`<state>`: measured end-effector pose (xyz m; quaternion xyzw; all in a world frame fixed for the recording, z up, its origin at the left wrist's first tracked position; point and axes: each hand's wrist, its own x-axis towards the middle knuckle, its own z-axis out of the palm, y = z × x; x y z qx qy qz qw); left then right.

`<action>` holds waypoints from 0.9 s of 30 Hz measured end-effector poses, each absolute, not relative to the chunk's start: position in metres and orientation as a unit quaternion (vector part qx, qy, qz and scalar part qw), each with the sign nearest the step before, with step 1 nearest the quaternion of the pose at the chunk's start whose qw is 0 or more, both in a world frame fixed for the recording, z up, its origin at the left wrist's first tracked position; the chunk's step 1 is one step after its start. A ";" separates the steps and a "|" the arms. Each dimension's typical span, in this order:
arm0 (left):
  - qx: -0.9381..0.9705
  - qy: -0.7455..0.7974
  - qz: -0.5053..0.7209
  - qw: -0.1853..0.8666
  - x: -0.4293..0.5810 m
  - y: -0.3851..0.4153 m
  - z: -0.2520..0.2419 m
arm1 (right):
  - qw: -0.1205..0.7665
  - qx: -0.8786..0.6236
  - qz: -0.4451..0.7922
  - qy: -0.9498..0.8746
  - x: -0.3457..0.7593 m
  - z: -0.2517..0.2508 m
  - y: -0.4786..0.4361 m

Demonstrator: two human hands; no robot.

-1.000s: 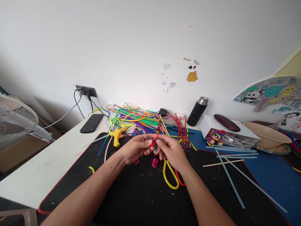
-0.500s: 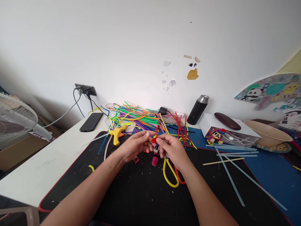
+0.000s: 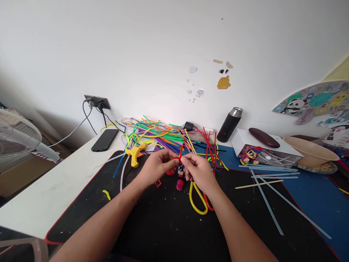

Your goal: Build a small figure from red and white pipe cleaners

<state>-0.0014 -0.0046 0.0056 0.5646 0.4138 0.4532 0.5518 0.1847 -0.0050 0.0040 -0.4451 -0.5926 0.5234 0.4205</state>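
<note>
My left hand (image 3: 157, 168) pinches a red pipe cleaner (image 3: 181, 152) between thumb and forefinger. From the other side my right hand (image 3: 201, 171) is closed on the same piece, whose free end points up between the hands. Just below my fingertips is a small figure (image 3: 180, 178) with a black and white upper part and a magenta base. Whether my right fingers also hold the figure is hidden. Scissors with a yellow loop handle (image 3: 198, 203) and a red one lie under my right wrist, their blades out of sight.
Many coloured pipe cleaners (image 3: 160, 134) are heaped along the wall. A yellow glue gun (image 3: 134, 155) and a phone (image 3: 104, 140) lie at left. A black flask (image 3: 230, 125), a finished-looking figure (image 3: 250, 155), a white box (image 3: 241, 140) and glue sticks (image 3: 265, 200) occupy the right.
My left thumb and forefinger have come down onto the red pipe cleaner, which now stretches between both hands. The small figure stays below them. The camera view has shifted slightly.
</note>
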 end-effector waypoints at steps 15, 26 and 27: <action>0.600 0.464 0.387 0.524 0.002 -0.003 0.001 | 0.449 -0.441 0.496 -0.598 0.186 0.007 -0.005; 0.566 0.477 0.421 0.525 0.003 -0.003 0.001 | 0.426 -0.441 0.508 -0.605 0.185 0.004 -0.008; 0.570 0.479 0.422 0.518 0.003 -0.003 0.000 | 0.421 -0.444 0.509 -0.605 0.185 0.002 -0.007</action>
